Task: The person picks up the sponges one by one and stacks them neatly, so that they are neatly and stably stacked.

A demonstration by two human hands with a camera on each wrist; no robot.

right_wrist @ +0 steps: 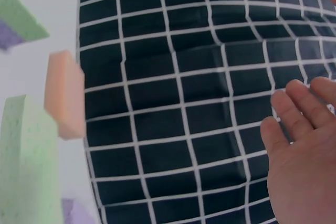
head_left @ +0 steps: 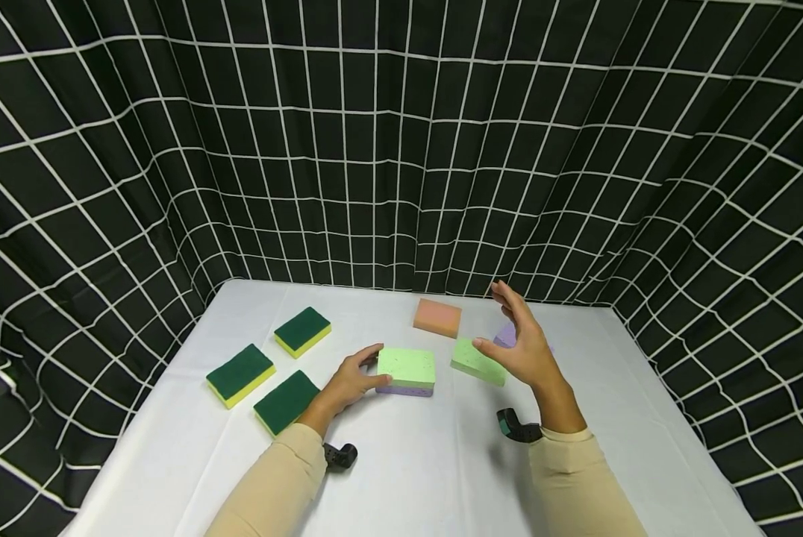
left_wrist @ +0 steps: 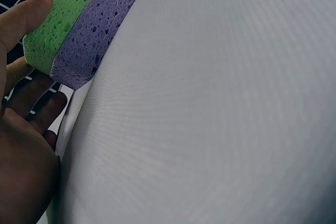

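Observation:
A light green sponge (head_left: pixel 406 364) lies on top of a purple sponge (head_left: pixel 408 390), their edges nearly lined up. My left hand (head_left: pixel 349 382) pinches the green one at its left end. In the left wrist view the thumb (left_wrist: pixel 32 17) lies on the green sponge's near face, with the other fingers partly hidden behind it. My right hand (head_left: pixel 524 347) is raised over the table's right side, fingers spread and nothing in it. Below and beside it are a second green sponge (head_left: pixel 475 364) and another purple sponge (head_left: pixel 505 335), which the hand partly covers.
An orange sponge (head_left: pixel 437 317) lies toward the back of the white table (head_left: pixel 401 477). On the left are three yellow scrub sponges with dark green tops: one at the back (head_left: pixel 302 331), one far left (head_left: pixel 240 373), one (head_left: pixel 286 403) partly behind my left wrist. A black gridded curtain (head_left: pixel 401 149) surrounds the table.

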